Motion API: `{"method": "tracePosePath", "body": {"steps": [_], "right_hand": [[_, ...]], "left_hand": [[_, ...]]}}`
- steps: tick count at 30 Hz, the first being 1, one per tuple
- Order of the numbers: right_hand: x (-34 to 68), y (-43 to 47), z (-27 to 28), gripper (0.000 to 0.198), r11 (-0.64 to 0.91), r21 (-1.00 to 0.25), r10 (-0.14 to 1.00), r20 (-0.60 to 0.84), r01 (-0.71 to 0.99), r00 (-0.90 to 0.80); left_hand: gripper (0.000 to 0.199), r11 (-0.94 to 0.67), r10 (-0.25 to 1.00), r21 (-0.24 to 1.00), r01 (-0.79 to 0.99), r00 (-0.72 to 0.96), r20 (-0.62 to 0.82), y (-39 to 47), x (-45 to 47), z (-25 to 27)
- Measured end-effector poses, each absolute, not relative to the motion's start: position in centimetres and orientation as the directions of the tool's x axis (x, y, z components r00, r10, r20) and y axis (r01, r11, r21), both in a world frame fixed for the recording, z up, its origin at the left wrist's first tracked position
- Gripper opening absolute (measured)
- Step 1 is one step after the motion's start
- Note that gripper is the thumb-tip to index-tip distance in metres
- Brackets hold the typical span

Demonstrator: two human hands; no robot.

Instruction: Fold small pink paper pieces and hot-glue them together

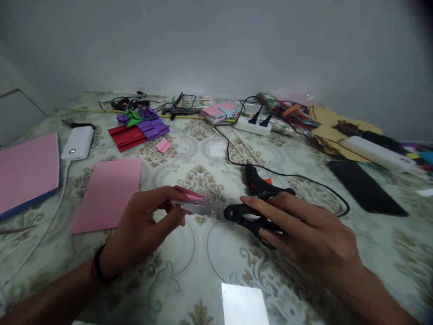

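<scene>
My left hand (149, 221) pinches a small folded piece of pink paper (191, 194) between thumb and fingers, near the middle of the view. Black-handled scissors (238, 212) are in my right hand (304, 225), its fingers at the handle loops. The blades reach left to the pink paper, just below its edge; whether they touch it I cannot tell. Directly behind the scissors lies a black glue gun (257, 180), partly covered by my right hand. A flat pink sheet (111, 189) rests on the table beside my left hand.
Folded red paper (126, 136) and purple paper (154, 128) lie at the back left, near a white power bank (78, 142). Toward the back right are a white power strip (252, 125) and a black phone (367, 187). A black cord (304, 175) loops behind my right hand.
</scene>
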State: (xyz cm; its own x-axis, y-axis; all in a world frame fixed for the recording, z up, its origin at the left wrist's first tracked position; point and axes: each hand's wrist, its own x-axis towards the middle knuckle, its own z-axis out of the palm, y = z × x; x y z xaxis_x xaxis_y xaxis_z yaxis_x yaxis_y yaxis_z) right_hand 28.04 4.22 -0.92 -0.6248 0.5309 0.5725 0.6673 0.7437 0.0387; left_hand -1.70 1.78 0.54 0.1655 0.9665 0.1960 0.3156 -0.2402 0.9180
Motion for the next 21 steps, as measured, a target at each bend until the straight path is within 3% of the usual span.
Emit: {"method": "tracePosePath", "body": {"steps": [5, 9, 13, 17, 21], "right_hand": [[27.9, 4.4, -0.8, 0.033, 0.731, 0.007, 0.543, 0.601, 0.683, -0.587], [27.6, 4.3, -0.5, 0.036, 0.742, -0.036, 0.548, 0.608, 0.669, -0.575], [27.6, 4.2, -0.3, 0.042, 0.748, -0.083, 0.558, 0.616, 0.659, -0.556], [27.6, 4.3, -0.4, 0.045, 0.758, -0.099, 0.554, 0.62, 0.645, -0.556], [27.5, 4.4, -0.6, 0.042, 0.776, -0.099, 0.545, 0.603, 0.623, -0.583]], "left_hand": [[0.024, -0.167, 0.981, 0.847, 0.505, 0.173, 0.091, 3.7, -2.2, -0.1], [0.019, -0.228, 0.973, 0.713, 0.663, 0.186, 0.138, 4.9, -2.8, -1.0], [0.015, -0.236, 0.972, 0.696, 0.678, 0.178, 0.156, 5.1, -3.2, -1.2], [0.017, -0.24, 0.971, 0.773, 0.588, 0.15, 0.187, 4.8, -3.5, -0.3], [0.043, -0.169, 0.965, 0.967, 0.19, 0.231, 0.123, 4.1, -3.2, 0.7]]}}
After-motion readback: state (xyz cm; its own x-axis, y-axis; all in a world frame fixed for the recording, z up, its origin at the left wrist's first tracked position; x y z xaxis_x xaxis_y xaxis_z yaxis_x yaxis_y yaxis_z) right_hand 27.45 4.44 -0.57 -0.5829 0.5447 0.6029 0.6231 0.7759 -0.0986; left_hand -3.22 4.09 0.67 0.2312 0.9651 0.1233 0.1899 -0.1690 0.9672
